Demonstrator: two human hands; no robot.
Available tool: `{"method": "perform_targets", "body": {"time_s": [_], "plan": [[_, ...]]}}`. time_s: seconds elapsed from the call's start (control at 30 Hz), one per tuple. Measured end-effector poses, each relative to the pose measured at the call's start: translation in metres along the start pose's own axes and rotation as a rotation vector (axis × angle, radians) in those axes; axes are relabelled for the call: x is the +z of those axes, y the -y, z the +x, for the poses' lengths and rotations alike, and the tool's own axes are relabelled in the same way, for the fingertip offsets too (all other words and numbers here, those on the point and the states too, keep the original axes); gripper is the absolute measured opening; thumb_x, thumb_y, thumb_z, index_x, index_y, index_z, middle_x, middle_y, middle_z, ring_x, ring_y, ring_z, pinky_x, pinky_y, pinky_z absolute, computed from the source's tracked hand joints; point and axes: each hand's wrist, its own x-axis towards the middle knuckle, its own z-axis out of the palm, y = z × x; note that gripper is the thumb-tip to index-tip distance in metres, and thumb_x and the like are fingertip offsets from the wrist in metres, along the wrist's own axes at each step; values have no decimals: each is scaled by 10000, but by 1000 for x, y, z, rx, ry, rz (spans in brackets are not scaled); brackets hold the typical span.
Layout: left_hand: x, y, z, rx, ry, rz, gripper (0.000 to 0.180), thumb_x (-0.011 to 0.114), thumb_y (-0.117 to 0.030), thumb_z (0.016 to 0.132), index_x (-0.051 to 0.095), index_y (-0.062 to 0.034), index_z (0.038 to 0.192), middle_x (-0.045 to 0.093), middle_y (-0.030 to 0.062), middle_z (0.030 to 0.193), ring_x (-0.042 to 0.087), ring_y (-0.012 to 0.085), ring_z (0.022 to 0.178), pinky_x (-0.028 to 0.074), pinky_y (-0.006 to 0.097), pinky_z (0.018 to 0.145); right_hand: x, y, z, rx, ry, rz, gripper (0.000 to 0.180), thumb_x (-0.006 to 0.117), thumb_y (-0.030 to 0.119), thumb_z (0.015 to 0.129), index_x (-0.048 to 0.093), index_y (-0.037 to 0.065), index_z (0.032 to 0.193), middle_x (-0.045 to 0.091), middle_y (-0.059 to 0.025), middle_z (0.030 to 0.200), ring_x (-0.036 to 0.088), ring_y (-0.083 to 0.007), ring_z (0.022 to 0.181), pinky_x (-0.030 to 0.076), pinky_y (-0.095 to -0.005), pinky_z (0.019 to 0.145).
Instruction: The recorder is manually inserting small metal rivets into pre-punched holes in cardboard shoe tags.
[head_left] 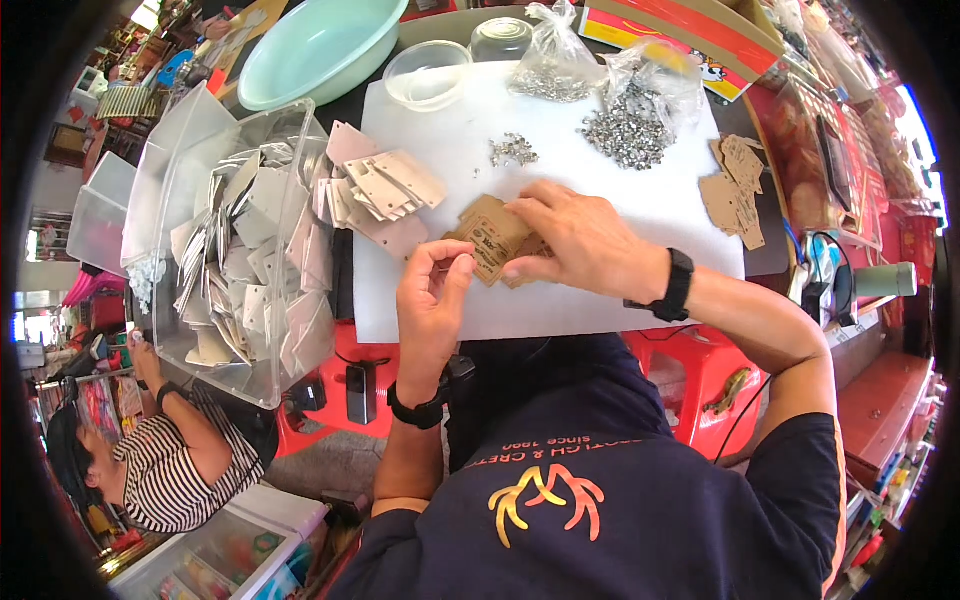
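A small pile of brown cardboard tags (487, 236) with dark print lies on the white foam sheet before me. My right hand (583, 240) reaches over it from the right, its fingers and thumb around the tags at their right side. Close to the pile's left edge, my left hand (434, 288) is closed with thumb and forefinger pinched together. Whatever sits in that pinch, if anything, is too small to make out. Small silvery metal pieces (514, 150) lie in a loose heap beyond the tags. Whitish tags (385, 190) are stacked untidily to the left.
A clear plastic bin (262, 385) full of pale tags stands at left. Behind are a light-green basin (320, 50), a clear bowl (428, 75) and opened bags of metal pieces (628, 135). More brown tags (735, 190) lie at right. A person in stripes (180, 455) sits at lower left.
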Motion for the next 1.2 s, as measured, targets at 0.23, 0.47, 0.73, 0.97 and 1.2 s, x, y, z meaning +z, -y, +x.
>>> {"method": "perform_targets", "body": {"time_s": [0.23,0.47,0.73,0.97,1.2], "plan": [[-3,9,-3,55,-28,-4,151,560,-98,973,589,-6,1089,629,47,1049,595,108,927,491,268,833,16,13,8,-139,-145,-78,540,793,334,713,596,52,1130,524,-141,1200,520,-322,1005,497,-407,819],[-8,6,-10,14,-117,-121,175,578,-93,950,577,-10,1104,608,77,1090,596,137,937,482,283,849,12,18,4,76,-55,379,287,726,168,764,605,31,985,626,-108,923,600,-249,790,516,-352,686],[-12,-18,-13,596,148,548,555,681,-64,763,523,-41,1295,418,211,1422,414,359,1302,321,432,1101,-30,32,18,643,465,1126,194,626,208,934,605,15,940,633,-44,756,603,-91,648,516,-242,567],[-4,-6,-12,496,142,242,374,608,-160,919,564,-23,1263,524,193,1324,536,306,1167,445,368,966,-41,29,13,575,506,1171,294,584,323,968,631,33,983,632,-25,801,604,-79,694,522,-243,604],[5,4,-13,76,23,-161,315,413,-230,1046,602,21,1056,680,120,867,602,122,646,442,240,546,-51,15,-44,406,386,757,329,570,322,977,642,9,1048,642,-36,815,594,-93,723,503,-257,641]]}}
